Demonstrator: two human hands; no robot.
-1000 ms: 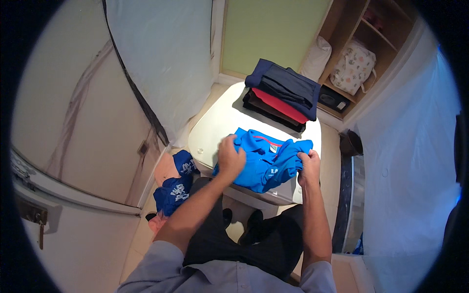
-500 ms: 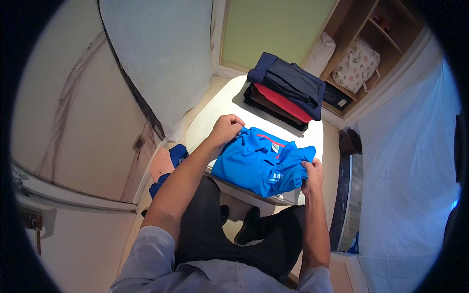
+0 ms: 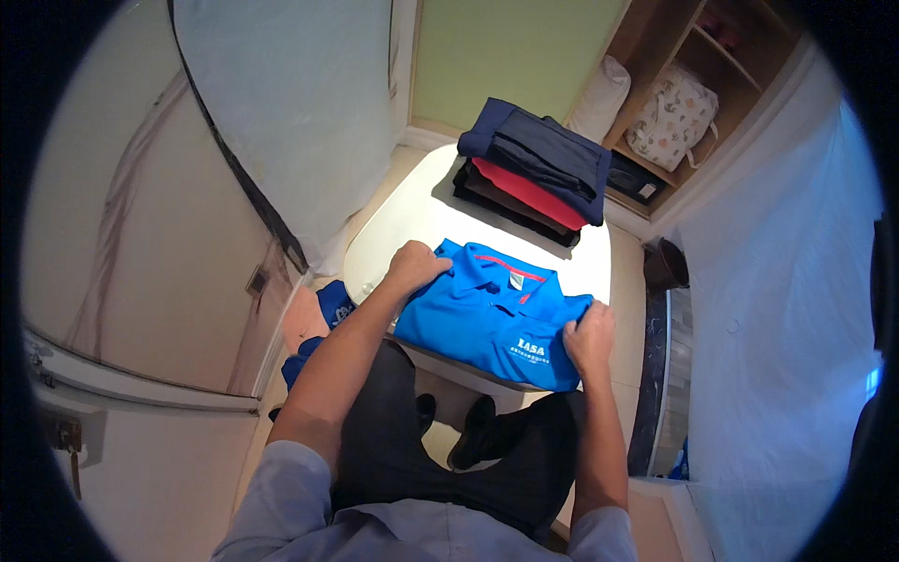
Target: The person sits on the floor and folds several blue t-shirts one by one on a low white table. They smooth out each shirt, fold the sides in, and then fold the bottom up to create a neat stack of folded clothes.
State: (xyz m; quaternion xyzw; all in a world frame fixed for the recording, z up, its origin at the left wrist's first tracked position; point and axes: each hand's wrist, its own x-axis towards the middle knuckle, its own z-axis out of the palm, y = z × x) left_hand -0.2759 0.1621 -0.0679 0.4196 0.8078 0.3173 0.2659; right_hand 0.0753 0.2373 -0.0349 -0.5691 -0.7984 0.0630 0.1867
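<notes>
A bright blue polo shirt (image 3: 473, 314) with a red inner collar band and white print on its chest lies face up on the white table (image 3: 375, 239). My left hand (image 3: 417, 267) pinches the shirt at its left shoulder, beside the collar. At the opposite shoulder, my right hand (image 3: 590, 339) has its fingers closed on the cloth near the edge. The shirt's front looks fairly flat, with its lower part at the near edge of the table. My fingertips are partly hidden by the backs of my hands.
A stack of folded dark and red clothes (image 3: 538, 159) stands on the far part of the table. Blue clothing (image 3: 332, 304) lies low at the left. A patterned bag (image 3: 672, 117) sits in a wooden shelf; a dark bin (image 3: 665, 267) stands right of the table.
The shirt's right shoulder, bunched before, now lies spread out, and the chest print shows fully. My right hand has turned over the cloth. The view has shifted slightly.
</notes>
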